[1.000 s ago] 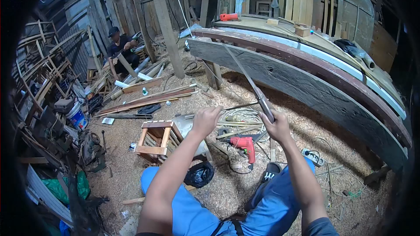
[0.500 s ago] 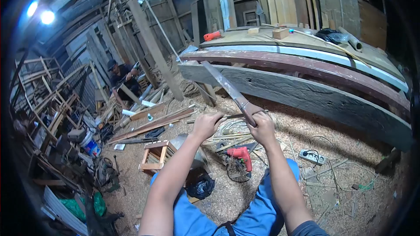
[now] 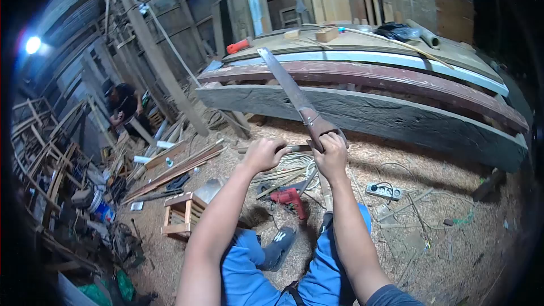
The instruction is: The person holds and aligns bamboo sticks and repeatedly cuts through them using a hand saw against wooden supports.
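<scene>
My right hand [image 3: 331,157] is wrapped round the brown handle of a handsaw [image 3: 287,86]. The saw's long blade points up and away to the left, its tip over the bench edge. Left of it, my left hand [image 3: 262,156] is closed round a thin dark bar [image 3: 298,148], which shows on both sides of the fist. The bar's right end lies close to my right hand; whether they touch I cannot tell. Beyond both hands runs a thick grey plank [image 3: 362,110] along the bench front.
A red power drill [image 3: 290,199] lies on the shavings-covered floor near my feet, with a power strip [image 3: 384,191] to the right. A wooden crate [image 3: 180,214] stands at left. On the bench are a red-orange tool [image 3: 238,46] and wood blocks. Another person [image 3: 126,102] bends at far left.
My view has shifted to the right and I have moved forward, a foot now showing. The saw is held more upright. The other person leans lower. Both hands keep their hold.
</scene>
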`<state>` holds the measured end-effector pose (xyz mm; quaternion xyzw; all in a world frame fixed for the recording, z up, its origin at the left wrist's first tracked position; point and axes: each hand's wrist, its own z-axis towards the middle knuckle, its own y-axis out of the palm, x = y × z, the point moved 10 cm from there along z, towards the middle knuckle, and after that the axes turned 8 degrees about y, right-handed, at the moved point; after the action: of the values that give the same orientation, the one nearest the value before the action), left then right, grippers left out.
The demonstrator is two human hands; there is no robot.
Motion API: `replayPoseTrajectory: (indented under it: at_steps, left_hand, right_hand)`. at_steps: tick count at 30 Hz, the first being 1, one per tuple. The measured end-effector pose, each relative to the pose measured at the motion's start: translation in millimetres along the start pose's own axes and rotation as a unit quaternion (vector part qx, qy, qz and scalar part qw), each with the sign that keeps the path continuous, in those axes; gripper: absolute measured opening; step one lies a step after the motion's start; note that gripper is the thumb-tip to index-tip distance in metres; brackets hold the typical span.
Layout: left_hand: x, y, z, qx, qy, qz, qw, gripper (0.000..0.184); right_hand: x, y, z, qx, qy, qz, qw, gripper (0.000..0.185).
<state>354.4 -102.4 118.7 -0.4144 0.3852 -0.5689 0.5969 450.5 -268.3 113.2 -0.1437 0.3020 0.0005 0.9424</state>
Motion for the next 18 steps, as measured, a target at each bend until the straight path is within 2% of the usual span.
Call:
replayPoseTrajectory:
  at_steps: [3, 5, 7, 11, 13, 15, 17, 18]
  left_hand:
    - [20, 11, 25, 0.002, 0.034, -0.024, 0.999, 0.029]
    - [32, 19, 41, 0.006, 0.048, -0.069, 0.996, 0.03]
    - [53, 9, 63, -0.008, 0.067, -0.076, 0.995, 0.03]
    - [80, 17, 90, -0.004, 0.092, -0.099, 0.991, 0.033]
    - [91, 24, 99, 0.003, 0.078, -0.1, 0.992, 0.038]
    - [111, 28, 111, 0.02, 0.092, -0.11, 0.989, 0.041]
    - [130, 29, 120, 0.024, 0.096, -0.114, 0.989, 0.043]
    - [140, 27, 123, 0.02, 0.101, -0.108, 0.989, 0.043]
  right_hand:
    - [5, -24, 4, 0.009, 0.017, -0.041, 0.999, 0.019]
    - [18, -30, 4, -0.028, 0.062, -0.095, 0.993, 0.016]
    - [26, -41, 2, -0.031, 0.053, -0.124, 0.99, 0.016]
    - [35, -69, 0, -0.092, 0.12, -0.189, 0.97, 0.024]
    - [45, -85, -5, -0.135, 0.214, -0.217, 0.943, 0.029]
    - [46, -106, -6, -0.121, 0.217, -0.236, 0.94, 0.033]
    - [33, -134, -6, -0.017, 0.114, -0.26, 0.959, 0.033]
    - [37, -141, -8, -0.004, 0.106, -0.264, 0.959, 0.034]
